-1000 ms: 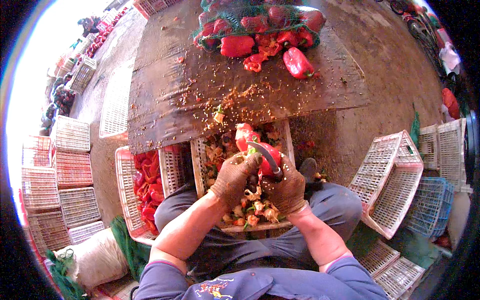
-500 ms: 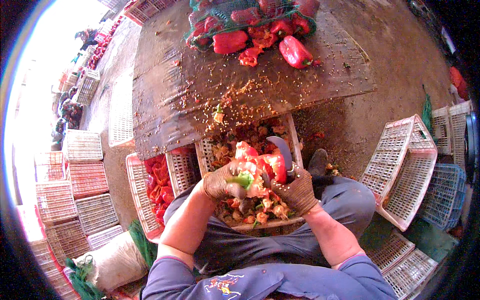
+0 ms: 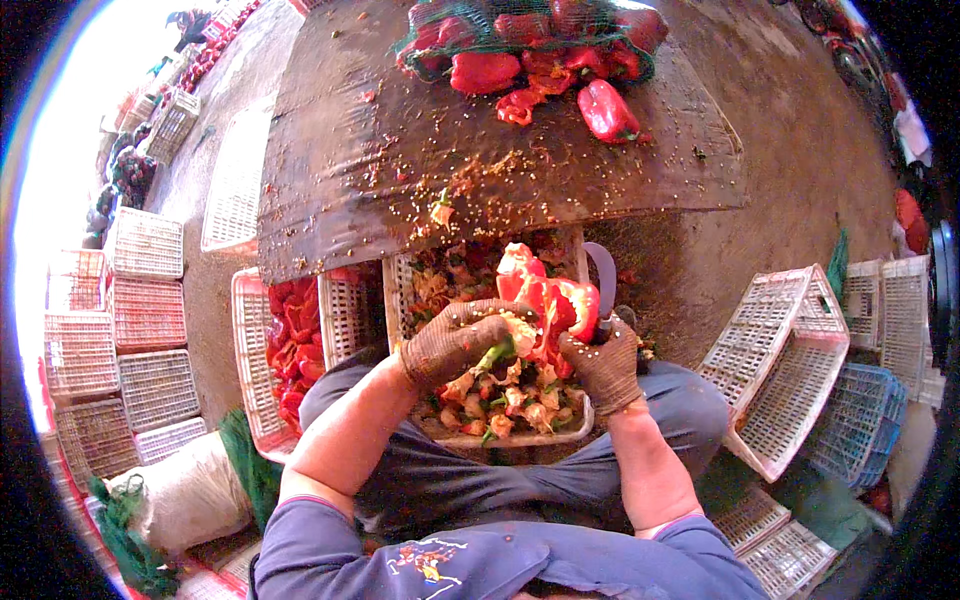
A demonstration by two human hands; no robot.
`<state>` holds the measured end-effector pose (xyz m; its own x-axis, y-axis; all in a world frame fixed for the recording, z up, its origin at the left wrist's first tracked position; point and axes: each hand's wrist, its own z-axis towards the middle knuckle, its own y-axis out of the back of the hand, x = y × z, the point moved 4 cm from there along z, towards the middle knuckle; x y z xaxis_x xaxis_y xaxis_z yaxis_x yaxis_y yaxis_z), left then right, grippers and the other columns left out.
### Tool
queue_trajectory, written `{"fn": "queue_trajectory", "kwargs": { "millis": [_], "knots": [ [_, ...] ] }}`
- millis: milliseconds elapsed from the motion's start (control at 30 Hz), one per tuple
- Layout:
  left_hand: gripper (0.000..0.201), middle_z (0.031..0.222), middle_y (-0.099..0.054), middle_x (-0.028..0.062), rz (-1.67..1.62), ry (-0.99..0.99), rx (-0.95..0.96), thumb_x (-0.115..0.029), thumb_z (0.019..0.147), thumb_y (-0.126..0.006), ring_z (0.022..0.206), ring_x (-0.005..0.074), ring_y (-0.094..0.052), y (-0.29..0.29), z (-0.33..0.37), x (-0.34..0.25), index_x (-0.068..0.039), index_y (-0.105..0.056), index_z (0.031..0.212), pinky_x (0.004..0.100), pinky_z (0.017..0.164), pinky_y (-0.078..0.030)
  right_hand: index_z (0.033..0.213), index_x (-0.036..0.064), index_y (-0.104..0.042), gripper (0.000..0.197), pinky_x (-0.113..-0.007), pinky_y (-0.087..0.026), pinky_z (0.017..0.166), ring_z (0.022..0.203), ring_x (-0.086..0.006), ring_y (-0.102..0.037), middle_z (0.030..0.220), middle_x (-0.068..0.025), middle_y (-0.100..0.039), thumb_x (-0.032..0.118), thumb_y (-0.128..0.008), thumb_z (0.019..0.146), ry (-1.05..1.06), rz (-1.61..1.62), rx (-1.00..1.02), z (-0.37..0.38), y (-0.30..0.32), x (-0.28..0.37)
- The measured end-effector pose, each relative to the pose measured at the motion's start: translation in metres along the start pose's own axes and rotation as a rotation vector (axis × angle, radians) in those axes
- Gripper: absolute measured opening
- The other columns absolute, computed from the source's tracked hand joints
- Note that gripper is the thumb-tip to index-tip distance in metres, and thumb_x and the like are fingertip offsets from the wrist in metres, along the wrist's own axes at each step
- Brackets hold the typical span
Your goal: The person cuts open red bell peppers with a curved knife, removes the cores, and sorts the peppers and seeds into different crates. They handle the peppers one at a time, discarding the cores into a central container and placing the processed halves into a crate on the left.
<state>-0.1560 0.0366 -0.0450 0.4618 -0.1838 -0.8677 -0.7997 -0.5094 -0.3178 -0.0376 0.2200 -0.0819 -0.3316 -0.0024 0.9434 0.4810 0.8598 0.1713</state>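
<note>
Both my hands wear brown, seed-flecked gloves. My left hand [image 3: 455,345] is closed on a pale pepper core [image 3: 522,338], whose green stem pokes out below the fingers. Against it, a torn-open red pepper [image 3: 560,305] rests at my right hand [image 3: 605,368], the thumb pressed to its side. That hand is also closed round a knife [image 3: 605,272]; its curved blade points up past the pepper, and the handle is mostly hidden. Beneath both hands is a pale crate [image 3: 540,438] holding many cut pepper cores [image 3: 540,405] with green stems.
A seed-strewn dark board [image 3: 330,190] lies ahead, bearing a green net bag [image 3: 455,35] of red peppers and a loose red pepper [image 3: 606,112]. At left, a crate [image 3: 250,350] holds red pepper pieces. Stacked crates [image 3: 150,310] and a tilted crate [image 3: 770,360] stand farther out.
My hands have moved slightly up and apart, the left fingers now pulling at the core beside the opened pepper. The knife blade has turned more upright. The whole view has shifted a little.
</note>
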Motion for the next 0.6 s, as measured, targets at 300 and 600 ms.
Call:
{"fn": "queue_trajectory", "kwargs": {
  "millis": [300,600],
  "knots": [
    [0.026,0.103,-0.066,0.0029,0.201,-0.138,-0.345,-0.016,0.090,-0.076,0.100,0.0126,-0.060,-0.013,0.005,0.003,-0.002,-0.065,0.109,0.0300,0.091,-0.051,0.106,0.0028,-0.069,0.036,-0.032,-0.056,0.078,0.084,-0.0159,-0.070,0.093,-0.0081,-0.075,0.011,-0.081,0.073,-0.004,-0.034,-0.012,0.002,-0.004,-0.013],
    [0.022,0.090,-0.061,0.0105,0.634,-0.427,-0.470,-0.015,0.086,-0.077,0.079,0.0243,-0.060,-0.033,0.006,0.016,-0.004,-0.065,0.101,0.0340,0.074,-0.051,0.101,-0.0022,-0.069,0.031,-0.030,-0.055,0.073,0.081,-0.0141,-0.068,0.093,-0.0092,-0.073,0.012,-0.080,0.076,-0.053,-0.022,-0.006,0.004,-0.012,-0.020]
  ]
}}
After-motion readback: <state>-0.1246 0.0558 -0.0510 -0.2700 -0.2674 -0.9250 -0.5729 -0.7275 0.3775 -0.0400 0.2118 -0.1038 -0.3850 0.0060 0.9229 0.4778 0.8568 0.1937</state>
